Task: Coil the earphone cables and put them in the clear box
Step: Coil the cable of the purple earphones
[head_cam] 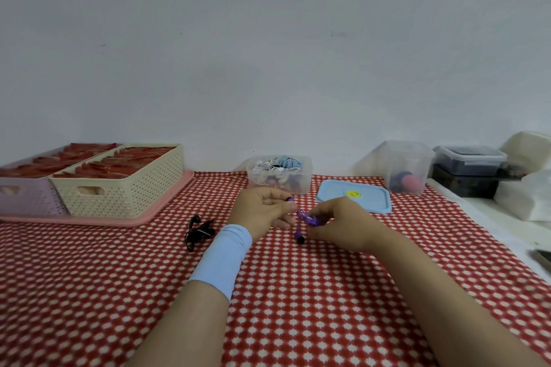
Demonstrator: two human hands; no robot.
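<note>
Two forearms reach over a tablecloth (298, 307) with a red and white pattern; the left one wears a light blue wrist sleeve (222, 259). Above the cloth, the left hand (262, 208) and the right hand (337, 223) meet with curled fingers. Between them is a purple earphone cable (307, 219), gathered in a small bundle. The right hand pinches the bundle, and the left hand pinches one purple end at its fingertips. One earbud with a black tip hangs down from the bundle, close to the cloth.

Left of the left wrist, a black earphone set (198, 231) lies loose on the cloth. Behind the hands stands the clear box (280, 174), uncovered, with white, blue and dark cables inside. Its blue lid (354, 195) lies flat just beside it on the right. Far left, a cream basket (119, 179) and a lilac basket (21, 191) stand on a pink tray (167, 202), both filled with red things. Far right, near the wall, stands another clear container (407, 167).
</note>
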